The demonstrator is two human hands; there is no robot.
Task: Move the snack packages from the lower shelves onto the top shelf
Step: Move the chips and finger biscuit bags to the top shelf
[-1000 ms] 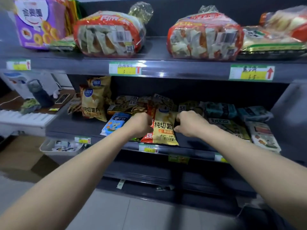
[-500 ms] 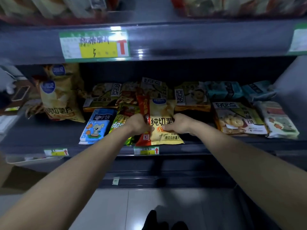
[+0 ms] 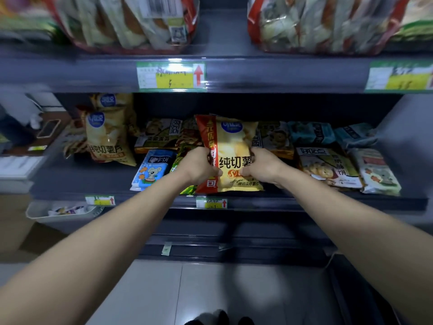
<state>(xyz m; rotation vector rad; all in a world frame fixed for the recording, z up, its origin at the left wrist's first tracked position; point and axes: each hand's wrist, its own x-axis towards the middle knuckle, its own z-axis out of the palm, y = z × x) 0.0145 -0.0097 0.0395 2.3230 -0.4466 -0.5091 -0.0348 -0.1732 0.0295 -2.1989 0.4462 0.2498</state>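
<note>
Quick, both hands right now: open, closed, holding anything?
Left hand: closed, gripping the left edge of the yellow chip bag.
Right hand: closed, gripping the same bag's right edge.

Both bare forearms are extended forward, converging; left hand [image 3: 199,167] and right hand [image 3: 262,168] are curled, knuckles up, clamped on opposite side edges of yellow-and-red glossy chip bag [image 3: 232,148].

Dim light, glare on the price label [image 3: 171,75], motion blur across upper bags [image 3: 131,22], wide-angle edge distortion.
</note>
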